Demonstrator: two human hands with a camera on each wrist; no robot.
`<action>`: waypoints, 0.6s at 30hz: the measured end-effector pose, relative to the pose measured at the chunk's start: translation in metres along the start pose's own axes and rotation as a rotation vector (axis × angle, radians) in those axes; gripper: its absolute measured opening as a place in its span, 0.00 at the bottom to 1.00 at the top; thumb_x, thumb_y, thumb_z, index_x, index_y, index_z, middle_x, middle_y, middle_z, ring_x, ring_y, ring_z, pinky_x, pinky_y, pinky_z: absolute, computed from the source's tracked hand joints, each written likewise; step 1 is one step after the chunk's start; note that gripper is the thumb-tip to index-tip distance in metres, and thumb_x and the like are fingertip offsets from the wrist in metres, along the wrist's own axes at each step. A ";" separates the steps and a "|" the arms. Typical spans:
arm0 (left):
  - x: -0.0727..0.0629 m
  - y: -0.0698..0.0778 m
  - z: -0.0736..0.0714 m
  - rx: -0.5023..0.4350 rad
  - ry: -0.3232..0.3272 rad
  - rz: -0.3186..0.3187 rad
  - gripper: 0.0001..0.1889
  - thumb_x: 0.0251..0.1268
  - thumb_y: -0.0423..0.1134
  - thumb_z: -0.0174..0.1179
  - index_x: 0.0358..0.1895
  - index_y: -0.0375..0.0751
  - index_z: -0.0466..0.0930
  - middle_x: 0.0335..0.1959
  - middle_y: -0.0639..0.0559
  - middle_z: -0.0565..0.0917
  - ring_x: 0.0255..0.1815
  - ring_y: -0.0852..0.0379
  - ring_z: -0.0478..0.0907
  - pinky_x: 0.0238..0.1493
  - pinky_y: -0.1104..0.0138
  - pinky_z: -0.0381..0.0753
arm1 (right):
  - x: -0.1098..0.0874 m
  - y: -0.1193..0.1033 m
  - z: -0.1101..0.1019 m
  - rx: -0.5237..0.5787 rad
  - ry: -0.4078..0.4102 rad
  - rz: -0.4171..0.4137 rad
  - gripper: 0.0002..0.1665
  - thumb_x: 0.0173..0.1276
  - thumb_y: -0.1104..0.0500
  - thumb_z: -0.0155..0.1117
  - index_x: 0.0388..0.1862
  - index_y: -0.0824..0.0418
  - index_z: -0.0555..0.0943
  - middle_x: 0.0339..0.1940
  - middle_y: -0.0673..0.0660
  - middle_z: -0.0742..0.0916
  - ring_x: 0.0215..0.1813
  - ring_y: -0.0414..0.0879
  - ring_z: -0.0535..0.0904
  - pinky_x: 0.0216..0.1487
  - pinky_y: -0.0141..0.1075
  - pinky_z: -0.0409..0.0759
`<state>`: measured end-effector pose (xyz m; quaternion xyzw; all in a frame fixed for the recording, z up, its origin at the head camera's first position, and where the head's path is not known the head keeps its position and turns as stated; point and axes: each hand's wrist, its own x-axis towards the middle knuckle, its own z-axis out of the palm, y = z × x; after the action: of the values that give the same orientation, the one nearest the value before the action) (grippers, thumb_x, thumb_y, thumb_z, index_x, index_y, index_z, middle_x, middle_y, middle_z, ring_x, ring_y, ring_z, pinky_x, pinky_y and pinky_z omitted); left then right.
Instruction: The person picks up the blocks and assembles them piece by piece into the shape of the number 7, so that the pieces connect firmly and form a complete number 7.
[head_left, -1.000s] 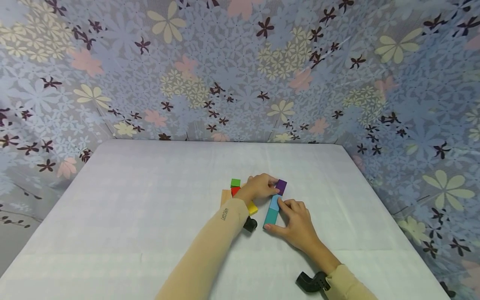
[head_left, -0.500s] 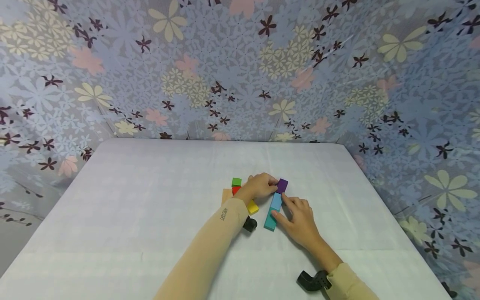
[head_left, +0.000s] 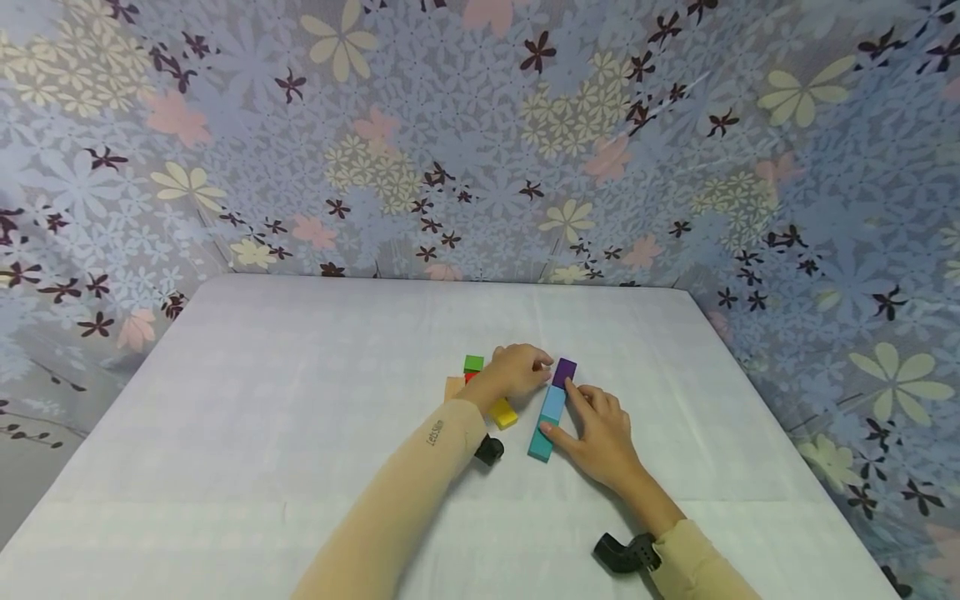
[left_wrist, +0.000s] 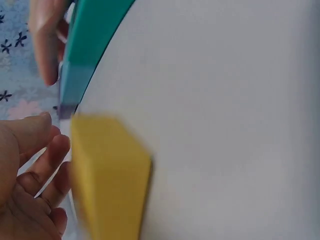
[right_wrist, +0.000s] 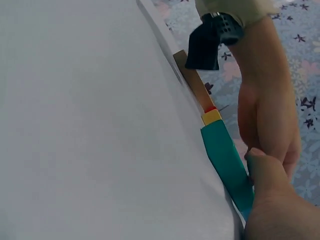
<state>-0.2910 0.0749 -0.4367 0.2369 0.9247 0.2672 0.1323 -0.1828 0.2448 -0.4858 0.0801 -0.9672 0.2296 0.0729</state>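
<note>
A row of three blocks lies in the head view: a purple block [head_left: 564, 373] at the far end, a light blue block [head_left: 552, 404] in the middle, and a teal block [head_left: 542, 443] nearest. My right hand [head_left: 606, 437] lies along the row's right side. Its thumb touches the teal block and its index fingertip reaches the purple block's near end. My left hand [head_left: 517, 372] hovers just left of the purple block, fingers loosely bent and holding nothing. In the left wrist view, a gap shows between its fingertips [left_wrist: 44, 119] and the row.
Left of the row lie a yellow block [head_left: 503, 413], a green block [head_left: 473, 363], a red block [head_left: 469, 377] and a plain wooden block [head_left: 453, 387], partly hidden by my left arm. A white cloth [head_left: 300, 400] covers the table. Patterned fabric [head_left: 465, 150] rises behind it.
My right thumb has slid from the teal block's near end up its side, and the index finger moved farther along the row. My left fingers have come off the purple block, slightly leftward.
</note>
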 end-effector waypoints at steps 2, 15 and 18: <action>-0.005 -0.007 -0.007 0.004 0.014 0.008 0.18 0.75 0.46 0.55 0.63 0.52 0.79 0.51 0.57 0.85 0.52 0.58 0.77 0.59 0.59 0.65 | 0.001 0.000 0.000 -0.009 -0.021 0.002 0.56 0.61 0.29 0.64 0.80 0.54 0.58 0.71 0.61 0.68 0.73 0.61 0.58 0.67 0.60 0.55; -0.046 -0.064 -0.052 -0.139 0.113 -0.049 0.22 0.72 0.45 0.59 0.67 0.51 0.74 0.56 0.50 0.81 0.52 0.51 0.76 0.60 0.51 0.63 | 0.005 0.004 -0.005 -0.023 -0.078 -0.035 0.64 0.54 0.27 0.68 0.80 0.57 0.57 0.80 0.59 0.60 0.79 0.62 0.50 0.71 0.65 0.52; -0.060 -0.077 -0.057 -0.133 0.097 -0.075 0.26 0.70 0.48 0.60 0.69 0.51 0.72 0.59 0.49 0.80 0.57 0.50 0.76 0.62 0.49 0.63 | 0.005 0.004 -0.005 -0.031 -0.076 -0.046 0.64 0.54 0.27 0.69 0.80 0.58 0.57 0.80 0.59 0.60 0.79 0.62 0.50 0.71 0.65 0.52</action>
<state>-0.2893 -0.0377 -0.4251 0.1793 0.9184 0.3342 0.1127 -0.1877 0.2504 -0.4828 0.1097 -0.9707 0.2097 0.0428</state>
